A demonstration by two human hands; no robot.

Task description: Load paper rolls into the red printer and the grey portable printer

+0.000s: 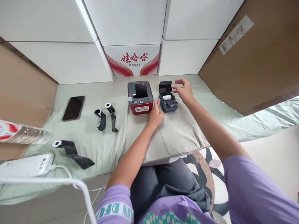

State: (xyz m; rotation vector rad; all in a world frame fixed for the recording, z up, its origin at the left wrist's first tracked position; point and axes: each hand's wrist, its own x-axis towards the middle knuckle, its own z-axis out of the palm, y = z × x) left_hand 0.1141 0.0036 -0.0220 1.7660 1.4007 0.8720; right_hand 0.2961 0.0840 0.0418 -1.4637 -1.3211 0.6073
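A small dark portable printer [170, 107] sits on the cloth with its lid [165, 87] raised. Inside it lies a white paper roll [167, 97], and a dark strip [173, 103] hangs out over the front. My left hand [156, 115] is partly curled against this printer's left side, in the narrow gap beside a larger red and grey printer [140, 98]. My right hand [184, 89] is at the right edge of the raised lid, fingers spread and fingertips at or touching it. A black strip [141, 90] stands up from the red printer's top.
To the left are several partly unrolled black rolls [101, 119], a phone [73, 108], a bottle [28, 134] lying sideways and a white power bank [28, 165] with a cable. White boxes [133, 60] line the back, and a cardboard box [254, 59] leans at the right.
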